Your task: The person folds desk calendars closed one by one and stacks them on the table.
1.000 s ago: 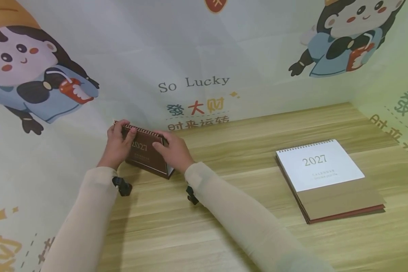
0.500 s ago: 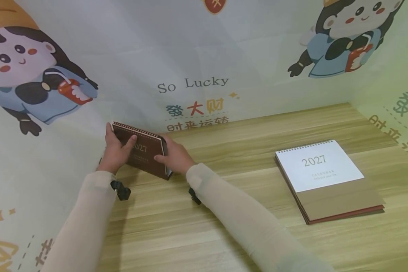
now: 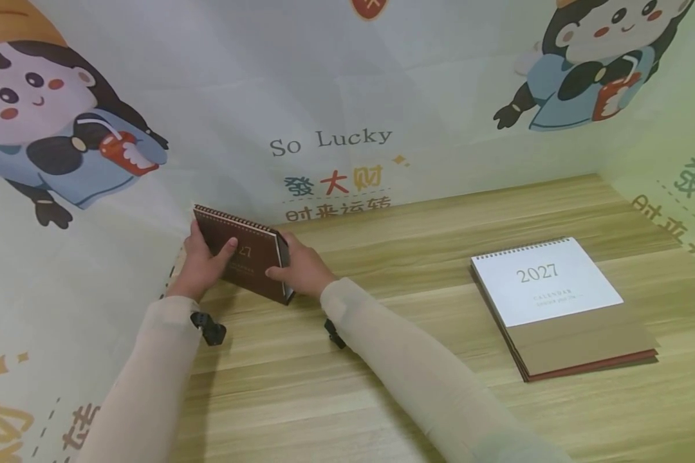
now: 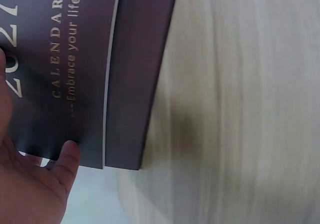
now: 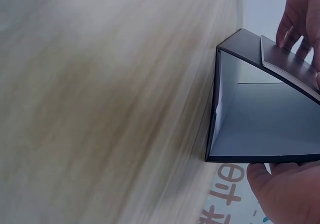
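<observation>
A dark brown 2027 desk calendar (image 3: 249, 251) stands propped up like a tent at the table's far left, its spiral binding on top. My left hand (image 3: 203, 260) grips its left end, with the thumb across the front page; the left wrist view shows fingers (image 4: 69, 156) at that edge. On the opposite end, my right hand (image 3: 307, 267) holds the calendar with its thumb in front and the other fingers behind. The right wrist view looks into the hollow triangular end of the calendar (image 5: 265, 119), whose base sits at the tabletop.
A flat stack of calendars (image 3: 579, 341) lies at the right of the wooden table (image 3: 382, 360), a white 2027 cover page (image 3: 556, 283) uppermost. Printed cloth walls (image 3: 336, 96) close off the back and both sides. The brown calendar stands close to the back left corner.
Both hands have slid down from the spiral top to the calendar's sides, the left hand's fingers leaving the binding. The calendar has hardly moved. The stack stays put.
</observation>
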{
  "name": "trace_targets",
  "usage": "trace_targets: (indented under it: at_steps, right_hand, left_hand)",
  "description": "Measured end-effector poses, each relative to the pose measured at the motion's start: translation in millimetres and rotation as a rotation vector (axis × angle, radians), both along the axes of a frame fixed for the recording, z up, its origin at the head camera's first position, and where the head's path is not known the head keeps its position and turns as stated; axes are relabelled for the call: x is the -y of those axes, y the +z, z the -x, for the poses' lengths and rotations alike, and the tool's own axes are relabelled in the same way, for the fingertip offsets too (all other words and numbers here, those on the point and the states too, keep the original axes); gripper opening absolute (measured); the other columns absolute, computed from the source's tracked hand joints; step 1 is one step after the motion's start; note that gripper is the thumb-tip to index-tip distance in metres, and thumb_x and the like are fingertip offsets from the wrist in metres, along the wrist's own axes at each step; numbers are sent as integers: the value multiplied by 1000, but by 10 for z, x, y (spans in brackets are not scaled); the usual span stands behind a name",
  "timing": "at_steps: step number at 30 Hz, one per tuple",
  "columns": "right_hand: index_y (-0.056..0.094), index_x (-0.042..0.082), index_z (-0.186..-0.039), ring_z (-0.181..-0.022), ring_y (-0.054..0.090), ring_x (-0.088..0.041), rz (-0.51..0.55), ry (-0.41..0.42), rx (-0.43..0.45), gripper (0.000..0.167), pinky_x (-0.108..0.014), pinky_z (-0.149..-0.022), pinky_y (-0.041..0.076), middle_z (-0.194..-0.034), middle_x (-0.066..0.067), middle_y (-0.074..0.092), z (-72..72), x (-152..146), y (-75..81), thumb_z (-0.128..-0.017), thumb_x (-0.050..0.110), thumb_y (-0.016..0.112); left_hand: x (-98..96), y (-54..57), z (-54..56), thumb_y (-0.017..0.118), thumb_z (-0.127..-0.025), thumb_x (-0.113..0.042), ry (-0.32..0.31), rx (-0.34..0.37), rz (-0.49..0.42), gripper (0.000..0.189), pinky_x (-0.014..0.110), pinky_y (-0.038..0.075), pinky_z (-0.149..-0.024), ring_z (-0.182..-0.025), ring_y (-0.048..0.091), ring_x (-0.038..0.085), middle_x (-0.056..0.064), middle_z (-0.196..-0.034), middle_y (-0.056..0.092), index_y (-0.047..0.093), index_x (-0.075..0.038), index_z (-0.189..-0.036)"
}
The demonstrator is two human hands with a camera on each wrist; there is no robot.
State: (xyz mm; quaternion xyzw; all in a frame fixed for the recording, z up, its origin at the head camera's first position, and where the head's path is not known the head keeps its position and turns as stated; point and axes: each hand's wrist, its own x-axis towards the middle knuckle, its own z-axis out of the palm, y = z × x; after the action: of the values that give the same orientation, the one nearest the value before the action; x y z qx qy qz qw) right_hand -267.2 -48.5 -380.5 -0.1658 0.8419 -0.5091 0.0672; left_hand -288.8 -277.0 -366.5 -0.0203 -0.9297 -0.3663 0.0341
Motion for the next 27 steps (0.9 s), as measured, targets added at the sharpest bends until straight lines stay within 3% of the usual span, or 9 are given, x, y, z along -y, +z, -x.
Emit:
trace_targets:
  at_steps: [5,13,19,27]
  right_hand:
    - [36,14,-147,-95,65,-14,-6,10,12,67,-27,-80,52,-117,-8,66,-2,-4,-27,-92,24,73]
    - [41,9,-140,-96,66,-17,-21,11,6,62,-28,-83,51,-113,-9,67,-10,-14,-23,-90,23,74]
    - [38,9,-144,-98,64,-18,-42,15,28,69,-29,-84,50,-116,-9,67,-22,-1,-32,-88,25,76]
    - [39,7,-142,-97,63,-18,-52,-9,27,68,-30,-82,50,-116,-10,65,-5,0,-65,-88,25,76]
  left_hand:
    - [28,-103,-25,51,-99,-52,-8,-8,-9,101,64,18,-112,-140,14,53,39,-149,7,-19,-6,-155]
    - [41,-195,-55,51,-99,-51,-9,2,-17,100,65,17,-112,-141,11,54,41,-151,4,-17,-3,-154]
    - [80,-274,-93,51,-100,-49,-3,26,-21,99,65,16,-112,-140,11,54,41,-149,6,-19,-5,-154]
    - [75,-256,-69,52,-98,-54,-7,33,-40,101,63,17,-113,-142,8,52,40,-151,4,-12,-2,-155]
